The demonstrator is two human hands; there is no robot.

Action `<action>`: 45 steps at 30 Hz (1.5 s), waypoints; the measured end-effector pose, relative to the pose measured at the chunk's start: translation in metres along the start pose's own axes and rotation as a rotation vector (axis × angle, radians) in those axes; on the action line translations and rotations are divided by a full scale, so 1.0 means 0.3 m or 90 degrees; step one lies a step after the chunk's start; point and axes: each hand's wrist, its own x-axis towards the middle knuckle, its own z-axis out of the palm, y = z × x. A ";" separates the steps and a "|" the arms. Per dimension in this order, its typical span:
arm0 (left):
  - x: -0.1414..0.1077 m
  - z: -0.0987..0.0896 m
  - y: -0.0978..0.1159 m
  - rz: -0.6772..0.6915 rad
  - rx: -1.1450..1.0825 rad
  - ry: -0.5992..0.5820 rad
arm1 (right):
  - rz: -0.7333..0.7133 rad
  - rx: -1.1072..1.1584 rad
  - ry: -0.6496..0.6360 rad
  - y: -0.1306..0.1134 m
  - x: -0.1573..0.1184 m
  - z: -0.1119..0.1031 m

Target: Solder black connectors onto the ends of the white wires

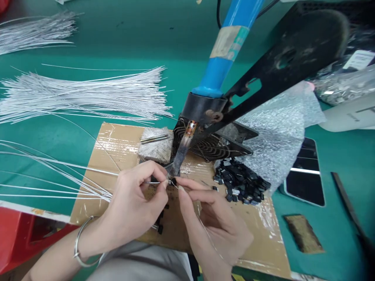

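Observation:
My left hand (131, 207) pinches a thin white wire (154, 182) between thumb and forefinger. At the wire's end sits a small dark part (174, 181), mostly hidden by fingertips. The fingers of my right hand (218, 220) are closed on a thin strand of solder wire (209, 236), which runs back across the palm. Both hands' fingertips nearly meet just below the tip of a blue-handled soldering iron (212, 76), mounted pointing down. Whether the tip touches the part, I cannot tell. More white wires (96, 191) lie beside my left wrist.
A cardboard sheet (114, 144) covers the green table. A black bracket (281, 66) and a fan (208, 148) stand behind the iron. Small black parts (241, 181) are heaped at right, near bubble wrap (269, 128) and a phone (306, 175). Bundled white wires (88, 95) lie left.

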 end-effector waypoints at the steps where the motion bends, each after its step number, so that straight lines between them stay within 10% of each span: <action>1: 0.000 0.000 0.000 0.000 0.002 0.001 | 0.000 0.000 0.000 0.000 0.000 0.000; 45: 0.025 -0.008 0.001 -0.083 0.010 -0.014 | 0.085 0.006 0.018 -0.020 0.009 0.015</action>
